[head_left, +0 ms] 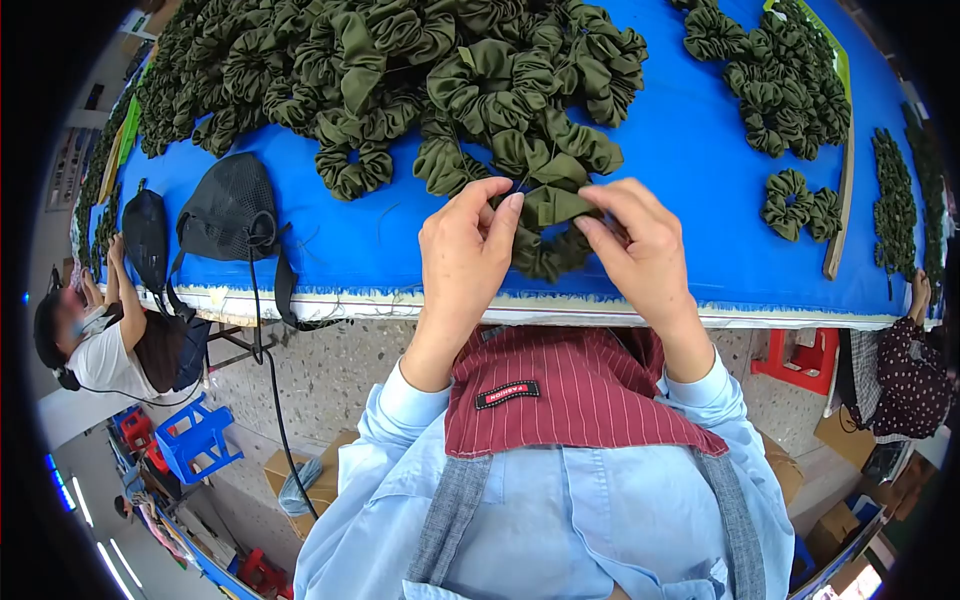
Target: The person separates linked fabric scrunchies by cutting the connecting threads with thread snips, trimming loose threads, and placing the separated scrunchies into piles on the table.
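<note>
Between my two hands, at the front of the blue table, is a dark green fabric scrunchie [553,207]. My left hand [465,245] has thumb and forefinger pinched together at its left edge. From the other side, my right hand [642,245] grips the fabric between thumb and fingers. Another scrunchie [540,258] lies or hangs just below; whether the two are joined I cannot tell. Right behind my fingers begins a large heap of similar scrunchies [490,85], some with loose threads.
The blue tabletop [690,225] has a frayed front edge. Black mesh bags [228,205] and a cord lie at left. More scrunchies [785,95] sit at right by a wooden strip [840,225]. Co-workers are at far left [110,335] and far right [912,370].
</note>
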A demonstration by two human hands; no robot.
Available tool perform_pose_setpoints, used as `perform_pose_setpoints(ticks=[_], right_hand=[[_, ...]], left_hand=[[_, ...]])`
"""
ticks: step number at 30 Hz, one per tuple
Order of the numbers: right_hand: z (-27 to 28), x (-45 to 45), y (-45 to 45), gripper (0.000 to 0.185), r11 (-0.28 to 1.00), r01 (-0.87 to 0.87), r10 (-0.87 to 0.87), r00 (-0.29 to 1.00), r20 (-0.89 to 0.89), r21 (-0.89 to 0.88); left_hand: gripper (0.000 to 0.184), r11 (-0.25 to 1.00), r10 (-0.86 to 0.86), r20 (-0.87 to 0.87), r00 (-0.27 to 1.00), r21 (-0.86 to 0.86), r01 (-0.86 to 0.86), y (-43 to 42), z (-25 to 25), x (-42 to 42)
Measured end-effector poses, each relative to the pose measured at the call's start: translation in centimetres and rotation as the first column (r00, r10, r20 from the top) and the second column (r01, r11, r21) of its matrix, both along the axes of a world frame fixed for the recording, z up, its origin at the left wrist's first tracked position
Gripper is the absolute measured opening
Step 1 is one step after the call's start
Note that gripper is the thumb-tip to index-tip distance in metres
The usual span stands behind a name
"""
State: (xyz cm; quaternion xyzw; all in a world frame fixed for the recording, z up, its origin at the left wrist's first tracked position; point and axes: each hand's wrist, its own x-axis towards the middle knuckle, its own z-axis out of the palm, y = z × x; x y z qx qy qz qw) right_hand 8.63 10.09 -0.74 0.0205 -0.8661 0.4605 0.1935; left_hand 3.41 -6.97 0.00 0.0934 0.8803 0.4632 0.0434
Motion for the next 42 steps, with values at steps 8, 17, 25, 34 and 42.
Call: perform_pose_setpoints(ticks=[8, 17, 25, 34, 42], right_hand=[[-1.1, 1.5, -0.1, 0.022, 0.999, 0.018, -0.021, 0.997, 0.079, 0.043], [-1.6, 2.3, -0.8, 0.016, 1.0, 0.012, -0.012, 0.993, 0.113, 0.008], [-1.5, 2.8, 1.0, 0.009, 0.991, 0.114, -0.098, 0.975, 0.201, -0.071], [-1.6, 3.4, 0.8, 0.019, 0.927, 0.099, 0.04, 0.933, 0.357, -0.362], [2.4, 3.1, -0.3, 0.029, 0.981, -0.023, 0.055, 0.985, 0.164, -0.193]], left_hand=[[0.012, 0.924, -0.063, 0.075, 0.995, 0.381, 0.029, 0.5, -0.6, -0.4], [0.009, 0.44, -0.283, 0.27, 0.92, 0.889, -0.125, -0.9, 0.9, -2.1], [0.011, 0.105, -0.433, 0.206, 0.878, 0.978, -0.178, -1.0, 3.2, -3.5], [0.008, 0.448, -0.445, 0.098, 0.89, 0.885, 0.127, -3.8, 3.7, -1.0], [0.004, 0.718, -0.105, 0.193, 0.976, 0.693, -0.06, -4.8, 2.7, 3.2]])
